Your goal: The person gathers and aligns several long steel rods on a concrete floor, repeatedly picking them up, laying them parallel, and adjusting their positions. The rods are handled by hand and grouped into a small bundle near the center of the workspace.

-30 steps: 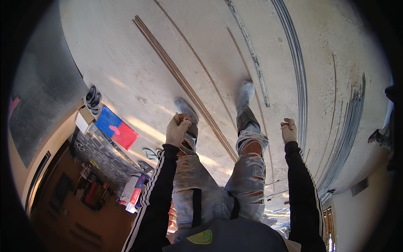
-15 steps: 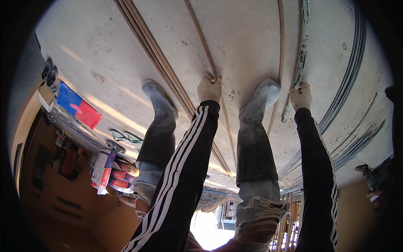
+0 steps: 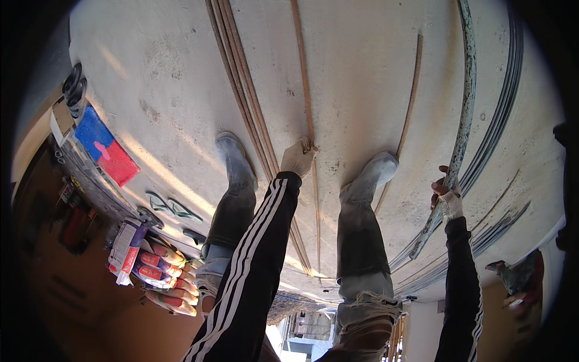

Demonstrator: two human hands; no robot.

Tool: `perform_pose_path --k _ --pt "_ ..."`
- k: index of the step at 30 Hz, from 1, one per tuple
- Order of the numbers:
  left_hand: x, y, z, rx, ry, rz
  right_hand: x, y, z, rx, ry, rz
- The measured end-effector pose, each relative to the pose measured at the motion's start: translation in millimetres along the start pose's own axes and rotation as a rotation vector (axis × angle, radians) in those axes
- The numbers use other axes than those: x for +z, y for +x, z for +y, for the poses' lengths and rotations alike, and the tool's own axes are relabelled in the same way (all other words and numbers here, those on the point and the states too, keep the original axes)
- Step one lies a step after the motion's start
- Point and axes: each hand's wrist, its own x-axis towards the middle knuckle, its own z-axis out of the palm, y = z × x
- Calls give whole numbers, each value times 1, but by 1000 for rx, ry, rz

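My left hand (image 3: pixel 298 158), in a pale work glove, is closed on a thin rusty steel rod (image 3: pixel 303 72) that runs along the concrete floor. My right hand (image 3: pixel 447 199) wears a glove with bare fingertips showing. Its fingers wrap around a long, slightly bent pipe (image 3: pixel 467 102) with a worn, flaking grey-green surface. The pipe's near end is past my wrist, and its far end leaves the top of the view. Between my hands lies a shorter rusty rod (image 3: pixel 412 90), passing beside my right boot (image 3: pixel 377 172).
Several rusty rods (image 3: pixel 241 90) lie together beside my left boot (image 3: pixel 232 160). Dark rods (image 3: pixel 503 114) curve along the right. At left are a blue-and-red mat (image 3: pixel 108 148), green flip-flops (image 3: pixel 172 206) and stacked colourful packages (image 3: pixel 151 265). Another person (image 3: pixel 522 280) is at far right.
My right hand has come back toward me with its fingers around the pipe, whose near end is now closer. My left hand stays on its rod. The whole view has shifted.
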Motion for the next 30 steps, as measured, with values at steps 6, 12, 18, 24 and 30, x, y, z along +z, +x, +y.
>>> perform_pose_path --k 6,12,18,24,30 --pt "-4 -5 0 -63 36 -39 -3 -113 -124 -4 -214 137" --pt "-21 -14 9 -22 12 -71 9 -271 -138 3 -278 234" --pt "-34 -20 -4 -10 -71 -143 37 -397 -126 129 -243 108" --pt "-41 -22 -10 49 -4 -142 88 -442 -156 148 -605 28" --pt "-39 -22 -13 53 -49 -145 110 -443 -178 392 -603 -113"
